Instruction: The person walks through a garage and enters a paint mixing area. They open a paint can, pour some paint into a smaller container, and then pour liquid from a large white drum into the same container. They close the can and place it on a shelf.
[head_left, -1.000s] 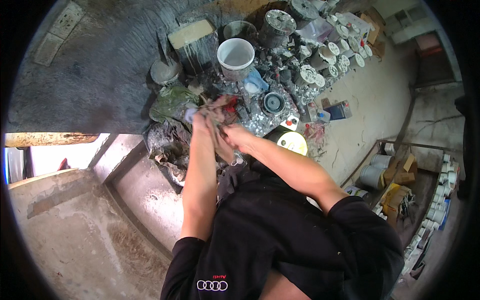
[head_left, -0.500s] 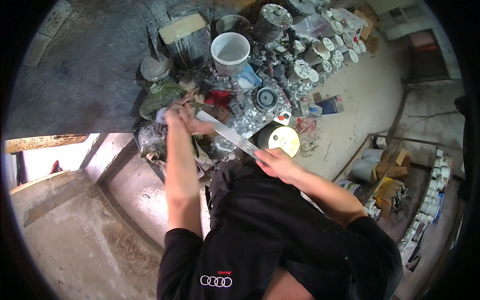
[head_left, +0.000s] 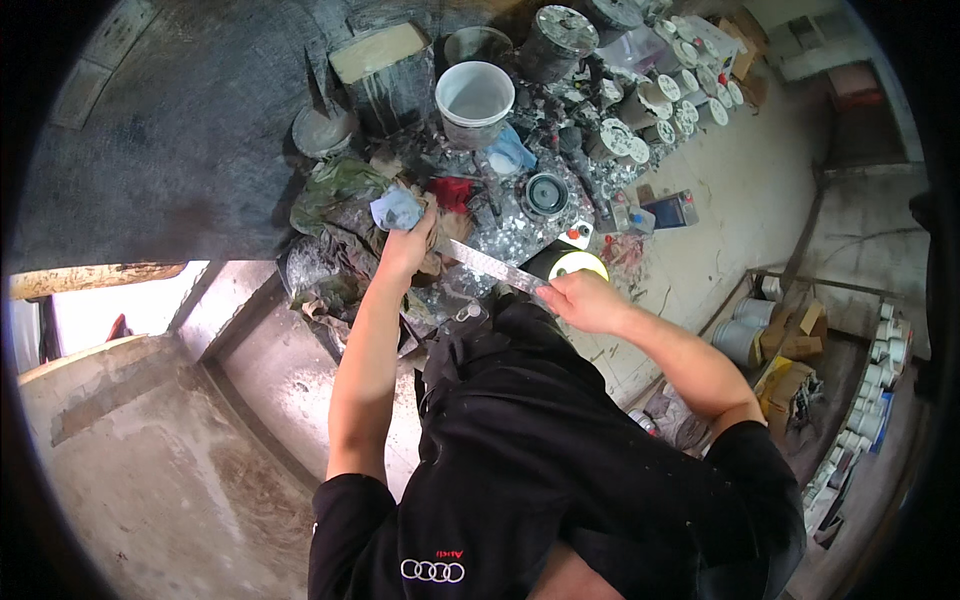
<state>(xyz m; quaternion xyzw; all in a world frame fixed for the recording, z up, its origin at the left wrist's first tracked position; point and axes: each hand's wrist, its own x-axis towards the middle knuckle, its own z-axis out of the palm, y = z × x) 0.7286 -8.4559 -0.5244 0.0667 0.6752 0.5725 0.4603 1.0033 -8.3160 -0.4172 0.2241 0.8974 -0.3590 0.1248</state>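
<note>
Out in front of my body my right hand (head_left: pixel 590 302) is closed on one end of a long, flat, silvery metal strip (head_left: pixel 490 266). The strip slants up and left toward my left hand (head_left: pixel 408 248). In that hand a crumpled pale blue rag (head_left: pixel 397 208) is held, bunched above the fingers. Whether the strip's far end touches the left hand, I cannot tell. Beneath and beside my left hand lies a heap of dirty green and brown rags (head_left: pixel 335 205). A red cloth (head_left: pixel 452 192) lies just beyond it.
On the paint-spattered table (head_left: pixel 510 225) stand a white bucket (head_left: pixel 476 105), a round dark lid (head_left: pixel 546 195) and several paint-crusted tins (head_left: pixel 625 140). A yellow-topped can (head_left: pixel 578 268) is near my right hand. Shelving with white tubs (head_left: pixel 870 390) is at the far right.
My left hand, blurred before near the strip's left end, has shifted right and down, and the blue rag now shows plainly. My right hand has moved slightly right, still gripping the strip.
</note>
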